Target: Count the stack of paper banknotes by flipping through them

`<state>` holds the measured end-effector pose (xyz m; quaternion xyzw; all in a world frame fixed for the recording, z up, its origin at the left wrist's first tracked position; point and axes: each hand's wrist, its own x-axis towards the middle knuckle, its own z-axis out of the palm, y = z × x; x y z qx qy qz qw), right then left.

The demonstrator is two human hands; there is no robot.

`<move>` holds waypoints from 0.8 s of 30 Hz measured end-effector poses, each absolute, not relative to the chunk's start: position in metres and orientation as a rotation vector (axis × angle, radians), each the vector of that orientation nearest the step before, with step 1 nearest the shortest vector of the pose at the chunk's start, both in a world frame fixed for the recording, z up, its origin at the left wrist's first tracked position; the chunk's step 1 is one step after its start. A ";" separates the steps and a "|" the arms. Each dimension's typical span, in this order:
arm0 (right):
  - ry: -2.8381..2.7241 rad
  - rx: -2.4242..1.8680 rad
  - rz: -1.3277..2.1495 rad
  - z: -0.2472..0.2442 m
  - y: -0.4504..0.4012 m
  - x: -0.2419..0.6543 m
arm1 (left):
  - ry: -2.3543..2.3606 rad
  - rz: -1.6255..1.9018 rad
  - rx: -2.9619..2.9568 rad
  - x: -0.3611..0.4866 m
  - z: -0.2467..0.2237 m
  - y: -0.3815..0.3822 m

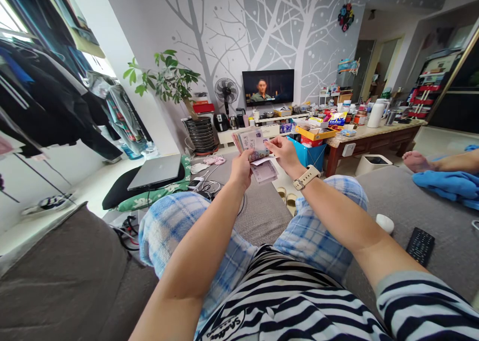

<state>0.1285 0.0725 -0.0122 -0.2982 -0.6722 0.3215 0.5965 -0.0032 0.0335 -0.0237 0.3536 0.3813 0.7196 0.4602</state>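
My left hand (242, 167) is closed around a bundle of banknotes (253, 140), its thumb pressed across their face. The notes stand fanned a little, and one shows a figure 5. Below the thumb, more notes (265, 171) fold down and hang toward my lap. My right hand (285, 152), with a beige-strapped watch (307, 177) on its wrist, pinches the right edge of the bundle. Exactly how many notes its fingers grip is hidden. Both hands are held up in front of me, above my knees.
A grey laptop (155, 171) lies on cushions at my left, with cables (209, 186) beside it. To my right are a white mouse (384, 224), a black keyboard (420, 246) and another person's foot (414, 160). A cluttered table (337, 140) and a blue bin (309, 152) stand ahead.
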 end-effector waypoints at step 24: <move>-1.605 -0.561 0.781 -0.005 0.061 0.128 | 0.898 1.775 0.835 -0.002 -0.019 0.032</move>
